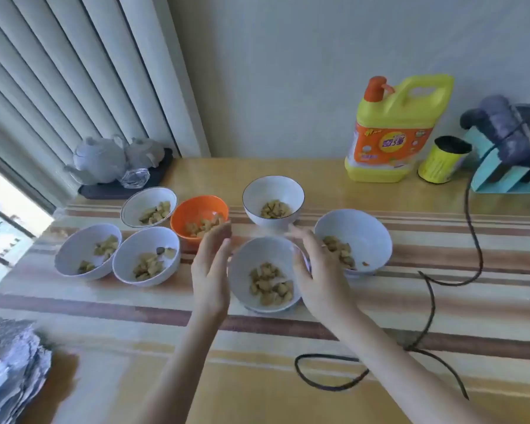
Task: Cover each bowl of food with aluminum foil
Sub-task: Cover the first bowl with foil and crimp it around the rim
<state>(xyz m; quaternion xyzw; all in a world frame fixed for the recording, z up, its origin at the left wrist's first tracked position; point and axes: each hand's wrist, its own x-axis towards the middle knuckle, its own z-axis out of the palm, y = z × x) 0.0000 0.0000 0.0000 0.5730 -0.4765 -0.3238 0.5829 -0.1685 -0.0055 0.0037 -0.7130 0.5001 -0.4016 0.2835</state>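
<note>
1. The left hand [210,270] stands edge-on just left of the nearest white ceramic bowl [242,276], fingers straight and together, holding nothing; whether it touches the rim cannot be told.
2. The right hand [318,273] lies against that bowl's right rim, fingers loosely spread and resting on its side.
3. The bowl sits uncovered on the striped yellow-and-brown tablecloth [410,319], with tan food chunks [270,284] inside.
4. Six more uncovered bowls of the same food stand around it: an orange plastic bowl [196,209], a white dark-rimmed bowl [270,191] behind, a large pale bowl [364,234] to the right, and three white bowls [141,249] to the left.
5. A crumpled pile of silver aluminum foil [10,368] lies at the table's near-left corner, well apart from the bowls.
6. A yellow detergent jug [392,130] stands by the wall.
</note>
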